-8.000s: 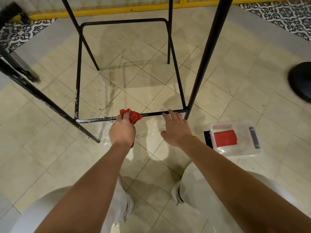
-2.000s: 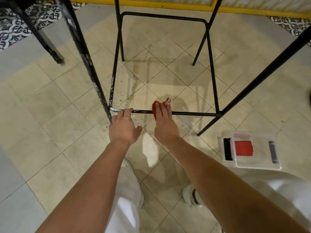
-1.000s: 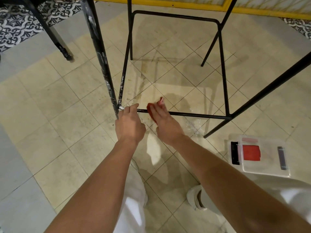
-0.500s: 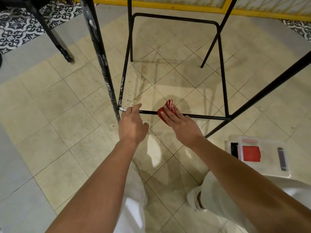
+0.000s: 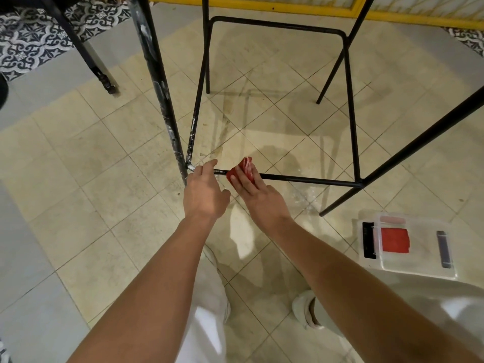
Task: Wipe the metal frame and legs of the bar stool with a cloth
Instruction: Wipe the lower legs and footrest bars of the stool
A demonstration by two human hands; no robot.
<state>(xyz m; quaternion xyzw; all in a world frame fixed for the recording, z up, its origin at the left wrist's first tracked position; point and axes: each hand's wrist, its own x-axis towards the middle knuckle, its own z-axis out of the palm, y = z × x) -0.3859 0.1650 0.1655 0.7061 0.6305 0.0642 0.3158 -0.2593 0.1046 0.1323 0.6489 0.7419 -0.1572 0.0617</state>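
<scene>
The black metal bar stool frame (image 5: 351, 106) stands on the tiled floor, with white flecks along its left leg (image 5: 159, 82). Its near footrest bar (image 5: 309, 179) runs left to right in front of me. My left hand (image 5: 204, 191) hooks its fingers over that bar at the left corner, by the leg. Just to the right, my right hand (image 5: 258, 195) holds a red cloth (image 5: 246, 167) against the same bar. Its fingers lie over the cloth and the thumb is hidden beneath.
A clear plastic box (image 5: 419, 263) holding a red cloth and dark items sits on the floor at the right, near my knee. Another black furniture leg (image 5: 104, 82) stands at the upper left. A yellow rail runs along the back. The floor under the bar looks wet.
The cloth went from my left hand to my right since the oldest frame. Over the last second my right hand rubbed it right and back left along the bar. My left hand stayed put.
</scene>
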